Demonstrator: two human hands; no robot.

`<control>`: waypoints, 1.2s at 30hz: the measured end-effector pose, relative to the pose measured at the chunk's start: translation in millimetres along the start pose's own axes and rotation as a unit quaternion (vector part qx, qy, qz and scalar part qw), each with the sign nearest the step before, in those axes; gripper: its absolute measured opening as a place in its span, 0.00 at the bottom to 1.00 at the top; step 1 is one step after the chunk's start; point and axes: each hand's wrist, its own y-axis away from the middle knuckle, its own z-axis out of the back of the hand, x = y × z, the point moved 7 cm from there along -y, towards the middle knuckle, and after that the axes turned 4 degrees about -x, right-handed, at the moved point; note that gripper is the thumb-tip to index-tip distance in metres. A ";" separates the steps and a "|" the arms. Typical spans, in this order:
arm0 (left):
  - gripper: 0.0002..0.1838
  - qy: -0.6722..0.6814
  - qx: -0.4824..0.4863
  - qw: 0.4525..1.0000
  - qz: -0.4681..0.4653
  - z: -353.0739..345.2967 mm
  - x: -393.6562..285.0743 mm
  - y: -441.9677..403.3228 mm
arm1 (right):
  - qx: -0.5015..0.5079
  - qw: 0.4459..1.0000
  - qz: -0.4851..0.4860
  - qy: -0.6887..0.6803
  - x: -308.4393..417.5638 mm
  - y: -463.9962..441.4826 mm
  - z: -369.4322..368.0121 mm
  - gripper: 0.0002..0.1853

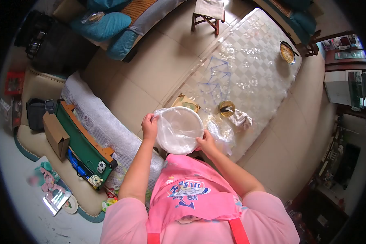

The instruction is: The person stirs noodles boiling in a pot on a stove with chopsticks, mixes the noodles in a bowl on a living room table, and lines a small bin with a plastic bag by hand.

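Note:
In front of my pink apron is a round, white-rimmed bin (202, 129), seen from above. A thin, see-through plastic bag (178, 128) lies across its mouth and hangs over the rim on the left. My left hand (149, 125) is closed on the bag's edge at the left of the rim. On the opposite side, my right hand (207, 143) pinches the edge of the bag at the rim; its fingertips are partly hidden. Just beyond the bin, on the table, are a small cardboard box (186, 102) and a round golden tin (226, 108) with something dark inside.
A long table (256, 53) with a clear cover stretches ahead, bearing a crumpled cloth (242, 119), clear plastic wrapping (219, 129) and a bowl (288, 53) at the far end. A sofa (95, 110) runs along my left. Beyond the table stands a folding stool (208, 14).

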 end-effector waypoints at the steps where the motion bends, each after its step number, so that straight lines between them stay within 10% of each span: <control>1: 0.08 -0.002 -0.002 1.000 0.000 1.2 -1.9 -1.8 | 0.016 1.000 0.003 0.020 2.7 0.5 0.7 0.15; 4: 0.08 0.229 0.061 0.950 0.203 -8.1 9.7 0.8 | 0.036 0.998 0.045 0.035 -5.5 -11.8 7.5 0.15; 6: 0.06 0.447 0.156 0.813 0.338 -24.7 8.9 9.4 | 0.025 0.997 0.068 -0.013 -7.0 -16.4 11.3 0.15; 10: 0.07 0.415 0.218 0.785 0.405 -34.5 31.9 6.6 | 0.010 0.998 0.055 -0.003 14.0 -6.9 15.0 0.13; 11: 0.07 0.104 0.014 0.968 0.227 2.6 31.0 -15.8 | 0.009 0.998 0.055 -0.004 8.5 -9.3 15.6 0.13; 12: 0.08 -0.226 -0.194 0.954 0.003 32.7 -14.0 -18.0 | -0.012 0.993 0.101 0.060 8.2 -10.7 19.1 0.12; 15: 0.09 -0.112 -0.007 0.976 -0.189 2.2 -122.5 17.8 | -0.016 0.987 0.104 0.119 29.8 -0.7 17.9 0.11; 20: 0.12 -0.410 0.370 0.832 -0.053 -69.4 -94.6 58.5 | -0.019 0.984 0.118 0.129 26.7 -3.2 12.5 0.10; 23: 0.17 -0.396 0.260 0.850 -0.232 -78.0 -90.3 63.6 | -0.051 0.969 0.197 0.137 24.5 -9.6 15.6 0.10; 30: 0.29 -0.381 0.212 0.852 -0.291 -104.4 -94.3 68.0 | -0.017 0.998 0.059 0.001 18.3 -3.0 2.1 0.13; 36: 0.33 -0.364 0.457 0.809 -0.059 -82.0 -106.2 76.6 | -0.041 0.998 0.028 -0.023 2.0 -8.4 14.3 0.14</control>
